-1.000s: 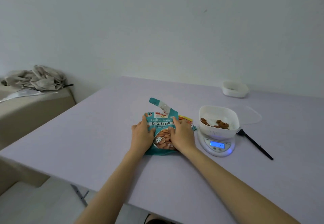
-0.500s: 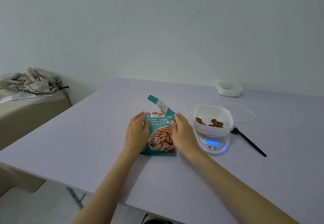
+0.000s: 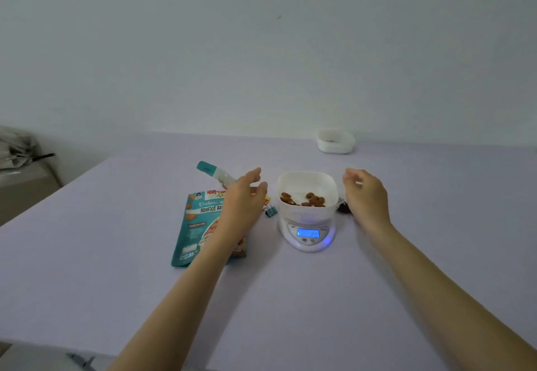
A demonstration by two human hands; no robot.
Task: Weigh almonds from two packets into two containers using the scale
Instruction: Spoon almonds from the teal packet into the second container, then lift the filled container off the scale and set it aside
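Note:
A teal packet of roasted almonds [image 3: 195, 219] lies flat on the lilac table [image 3: 116, 254], its torn top strip sticking up at the back. To its right a white scale [image 3: 308, 232] with a lit blue display carries a white container [image 3: 307, 193] holding several almonds [image 3: 308, 198]. My left hand [image 3: 242, 199] hovers with relaxed fingers just left of the container, above the packet's right side. My right hand [image 3: 366, 195] hovers loosely curled just right of the container. Neither hand holds anything. A second white container [image 3: 335, 141] stands at the table's far edge.
A teal binder clip [image 3: 270, 211] lies between packet and scale, with a yellow scrap partly hidden behind my left hand. A dark object [image 3: 344, 207] peeks out behind my right hand. A grey cabinet with crumpled cloth [image 3: 17, 150] stands at the far left.
Both hands have let go of the almond packet and moved right, now flanking the container on the scale. The packet stays flat on the table.

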